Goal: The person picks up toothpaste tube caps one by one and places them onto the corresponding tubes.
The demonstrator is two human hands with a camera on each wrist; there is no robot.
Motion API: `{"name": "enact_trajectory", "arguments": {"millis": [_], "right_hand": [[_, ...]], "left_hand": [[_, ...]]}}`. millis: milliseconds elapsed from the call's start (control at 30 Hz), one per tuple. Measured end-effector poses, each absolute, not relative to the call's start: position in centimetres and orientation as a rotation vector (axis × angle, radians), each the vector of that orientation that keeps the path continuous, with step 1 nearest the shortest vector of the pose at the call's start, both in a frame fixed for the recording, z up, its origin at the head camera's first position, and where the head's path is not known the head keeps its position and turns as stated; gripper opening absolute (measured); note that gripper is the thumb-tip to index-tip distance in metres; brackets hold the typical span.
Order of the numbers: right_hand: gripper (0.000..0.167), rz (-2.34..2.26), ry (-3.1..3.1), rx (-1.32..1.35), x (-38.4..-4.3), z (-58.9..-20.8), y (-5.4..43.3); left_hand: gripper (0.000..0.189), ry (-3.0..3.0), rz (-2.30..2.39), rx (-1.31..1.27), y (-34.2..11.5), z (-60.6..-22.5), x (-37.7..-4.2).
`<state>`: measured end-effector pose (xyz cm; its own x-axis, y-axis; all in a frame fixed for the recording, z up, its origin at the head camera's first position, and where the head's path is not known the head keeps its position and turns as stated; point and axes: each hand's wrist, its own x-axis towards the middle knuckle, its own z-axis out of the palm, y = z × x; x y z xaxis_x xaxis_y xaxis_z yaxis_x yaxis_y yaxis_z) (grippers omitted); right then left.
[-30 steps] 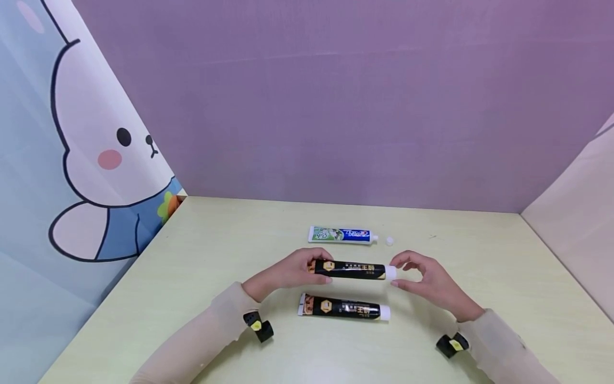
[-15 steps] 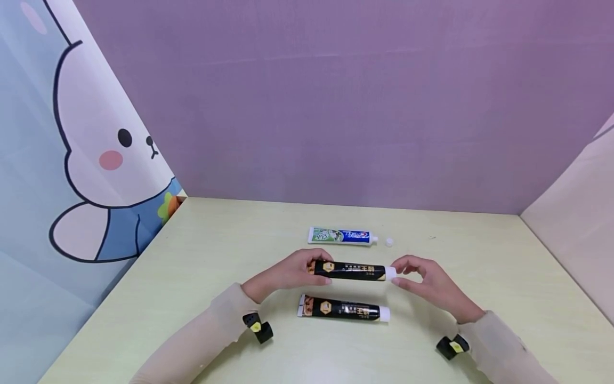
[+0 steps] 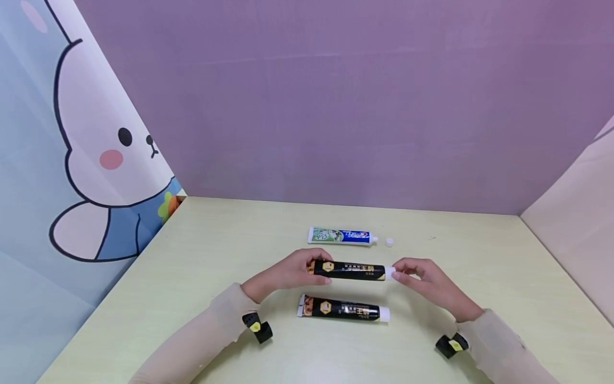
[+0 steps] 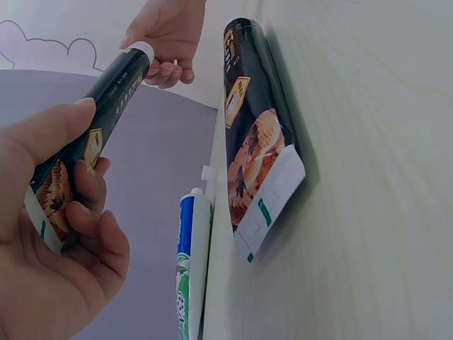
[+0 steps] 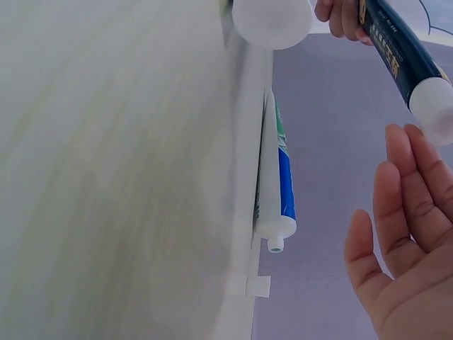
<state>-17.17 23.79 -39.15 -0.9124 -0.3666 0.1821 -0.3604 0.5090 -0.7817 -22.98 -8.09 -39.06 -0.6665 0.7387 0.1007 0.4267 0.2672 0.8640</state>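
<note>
A black tube (image 3: 357,270) gripped at one end, its white cap (image 3: 390,273) pinched at the other

The black tube is raised above the worktop (image 3: 484,245), lying nearly level, with its cap toward the person's right. The left hand (image 3: 298,268) grips the flat end, thumb along the near side and fingers curled about the far side; the left wrist view shows the pale crimped edge against the palm. The right hand (image 3: 427,278) pinches the cap between thumb and forefinger. In the right wrist view the other fingers are bent a little below the cap, and the thumb is out of sight. The hands are apart, joined only by the tube between them.

Nearer the person, a second tube (image 3: 342,309) of the same black, gold-lettered kind lies flat on the worktop, its own white cap on and also pointing right. Beyond the raised tube lies a green-and-blue tube (image 3: 339,236), its nozzle bare. A small loose cap (image 3: 389,242) sits just beside that nozzle, apart from it.

Both arms wear beige sleeves (image 3: 211,333), with a small black device (image 3: 258,328) at each wrist. A purple backdrop (image 3: 345,117) stands behind the worktop, and a light blue sheet with a cartoon rabbit (image 3: 105,133) hangs at the left.
</note>
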Motion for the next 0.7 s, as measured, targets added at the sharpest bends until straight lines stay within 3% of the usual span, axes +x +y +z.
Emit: {"name": "enact_trajectory", "arguments": {"millis": [233,500,700], "right_hand": [[0.016,-1.428,2.671,-0.64,-17.18,-39.29,23.77],[0.04,-1.421,2.822,-0.97,-17.64,-39.89,23.76],[0.038,-1.464,2.859,-1.024,-17.72,-39.91,23.81]], "left_hand": [[0.031,2.226,1.363,1.061,-8.1,-39.18,-23.04],[0.032,2.202,1.384,1.057,-7.87,-39.25,-23.13],[0.033,2.219,1.378,1.047,-7.82,-39.26,-23.22]]}}
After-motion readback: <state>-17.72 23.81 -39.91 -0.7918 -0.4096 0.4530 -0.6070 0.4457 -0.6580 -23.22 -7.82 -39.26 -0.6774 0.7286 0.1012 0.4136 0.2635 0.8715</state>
